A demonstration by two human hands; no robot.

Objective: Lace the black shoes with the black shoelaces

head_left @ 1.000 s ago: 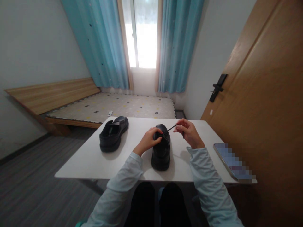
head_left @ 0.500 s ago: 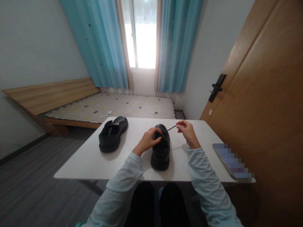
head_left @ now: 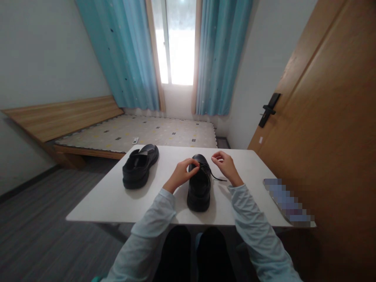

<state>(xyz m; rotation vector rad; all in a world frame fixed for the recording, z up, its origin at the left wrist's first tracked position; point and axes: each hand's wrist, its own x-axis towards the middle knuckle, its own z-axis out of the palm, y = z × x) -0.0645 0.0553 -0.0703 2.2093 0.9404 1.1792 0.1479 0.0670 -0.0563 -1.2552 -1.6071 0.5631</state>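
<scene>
A black lace-up shoe (head_left: 199, 196) stands on the white table in front of me, its toe pointing away. My left hand (head_left: 182, 172) is at the shoe's left side, thumb and forefinger closed in a pinch on the lace at the lacing. From there a loose end of the black shoelace (head_left: 217, 179) droops over the right side onto the tabletop. Just right of the toe, my right hand (head_left: 225, 165) hovers with loosely bent fingers and nothing visible in them. Another black shoe (head_left: 139, 168), with a strap standing up, rests to the left.
The white table (head_left: 105, 203) has a blurred-out flat object (head_left: 288, 201) along its right edge. A bed (head_left: 164, 133) with a small white item (head_left: 135, 140) on it lies beyond. To the right is a wooden door (head_left: 329, 117); blue curtains (head_left: 217, 58) frame the window.
My right hand has let go of the lace end, which dropped from a taut line onto the table. That hand shifted slightly left; my left thumb and forefinger drew together at the lacing.
</scene>
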